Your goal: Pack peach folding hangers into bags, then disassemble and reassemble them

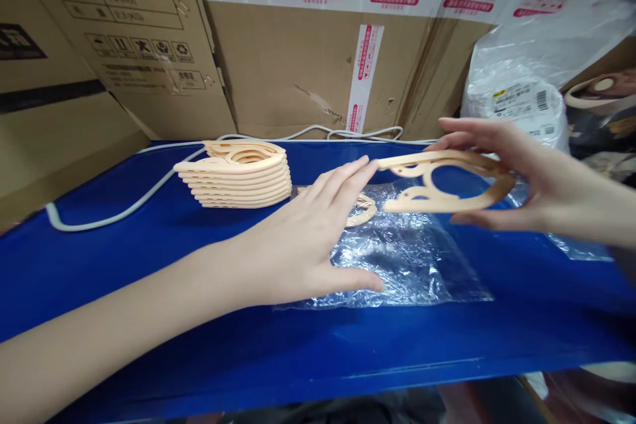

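My right hand (507, 172) grips a beige folding hanger (460, 202) by its curved right end, thumb below and fingers above. The hanger's two arms point left. My left hand (318, 232) is flat with fingers stretched out and thumb apart. Its fingertips reach the tip of the hanger's upper arm; whether they touch it I cannot tell. Partly hidden behind that hand, another beige hanger (366, 212) lies on a clear plastic bag (397, 271). Left of it stands a neat stack of beige folding hangers (238, 179).
A blue tabletop (278, 358) carries all this. A white cable (114, 217) runs along its back and left side. Large cardboard boxes (308, 53) wall off the back and left. At the right rear sits a white plastic-wrapped package (527, 99) with a label.
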The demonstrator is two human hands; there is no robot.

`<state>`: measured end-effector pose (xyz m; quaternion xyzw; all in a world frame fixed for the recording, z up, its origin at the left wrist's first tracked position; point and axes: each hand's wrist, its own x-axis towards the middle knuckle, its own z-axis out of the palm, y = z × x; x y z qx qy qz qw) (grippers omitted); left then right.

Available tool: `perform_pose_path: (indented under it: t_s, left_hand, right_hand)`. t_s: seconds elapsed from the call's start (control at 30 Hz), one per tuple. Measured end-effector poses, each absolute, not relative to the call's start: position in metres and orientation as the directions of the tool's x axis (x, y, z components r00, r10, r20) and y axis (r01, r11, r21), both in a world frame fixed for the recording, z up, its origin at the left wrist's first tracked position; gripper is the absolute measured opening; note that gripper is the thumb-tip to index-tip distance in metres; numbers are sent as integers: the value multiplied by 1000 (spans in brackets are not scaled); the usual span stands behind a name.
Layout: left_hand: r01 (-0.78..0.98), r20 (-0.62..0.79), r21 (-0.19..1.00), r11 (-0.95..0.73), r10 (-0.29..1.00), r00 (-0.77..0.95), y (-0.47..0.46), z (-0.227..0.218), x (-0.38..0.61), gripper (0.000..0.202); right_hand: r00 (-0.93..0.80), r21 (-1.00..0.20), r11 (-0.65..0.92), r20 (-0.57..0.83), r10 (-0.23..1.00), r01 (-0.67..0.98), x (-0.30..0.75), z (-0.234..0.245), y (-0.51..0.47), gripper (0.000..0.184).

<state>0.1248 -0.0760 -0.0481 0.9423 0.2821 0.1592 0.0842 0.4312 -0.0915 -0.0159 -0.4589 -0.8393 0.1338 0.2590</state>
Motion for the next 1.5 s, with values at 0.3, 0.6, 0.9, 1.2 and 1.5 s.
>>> perform_pose_path:
  t_s: [0.3, 0.6, 0.9, 1.2, 1.5]
  left_hand:
    - [567, -79, 273, -777, 569, 819, -64, -42, 97, 107]
    - [598, -116, 323, -734, 596, 794, -63, -60, 94, 115]
    - [605, -88, 365, -708, 621, 779, -66, -68, 93, 115]
    - [621, -109, 373, -690, 632, 767, -66, -70, 95, 113]
    - [601, -22, 387, -700, 645, 764, -70, -66, 96, 96]
  right_hand:
    - [-501, -530, 375, -112, 858, 761, 475, -14, -78, 80]
    - [-611, -428, 536, -49, 790, 728, 418, -32, -93, 82]
    - [-634, -437, 560, -31, 773, 704, 414, -45, -81, 100]
    - [-638, -498, 504, -135, 758, 705, 429, -44, -74, 90]
    - [-659, -598, 505, -52, 750, 622, 418, -49, -72, 82]
